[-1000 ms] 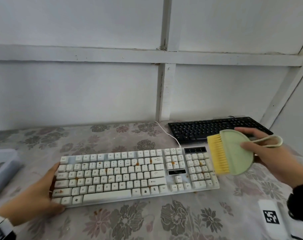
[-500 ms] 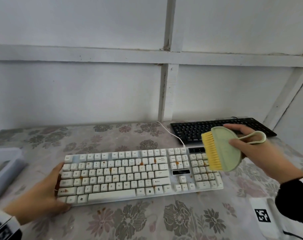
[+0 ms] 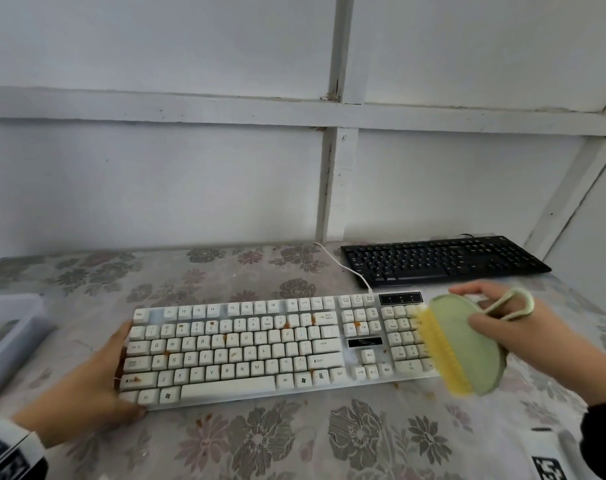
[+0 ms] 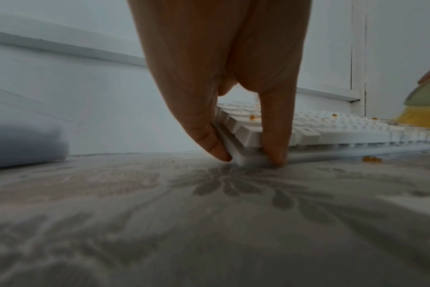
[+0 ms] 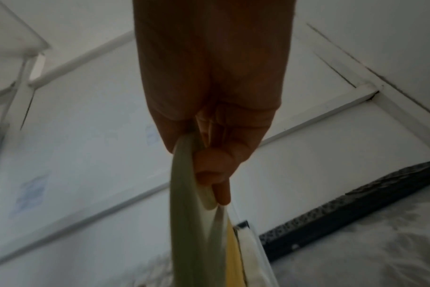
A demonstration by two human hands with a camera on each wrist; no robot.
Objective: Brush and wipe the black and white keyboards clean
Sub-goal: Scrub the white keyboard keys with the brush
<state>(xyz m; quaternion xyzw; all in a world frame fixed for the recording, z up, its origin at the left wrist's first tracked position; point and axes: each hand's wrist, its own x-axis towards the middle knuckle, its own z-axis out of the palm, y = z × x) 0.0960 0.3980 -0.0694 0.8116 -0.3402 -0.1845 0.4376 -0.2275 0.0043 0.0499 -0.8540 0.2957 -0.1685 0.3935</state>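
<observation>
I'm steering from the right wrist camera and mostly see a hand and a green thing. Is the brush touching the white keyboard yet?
Observer: Its yellow bristles are at the number keys on the right end of the white keyboard; the brush is blurred, so I can't tell if they touch.
Operator: What's the other hand doing?
Observer: The left hand grips the keyboard's left end, thumb and finger around the corner.
Operator: Is it really dirty?
Observer: Yes, orange-brown spots sit on many keys, and crumbs lie on the flowered cloth in front.
</observation>
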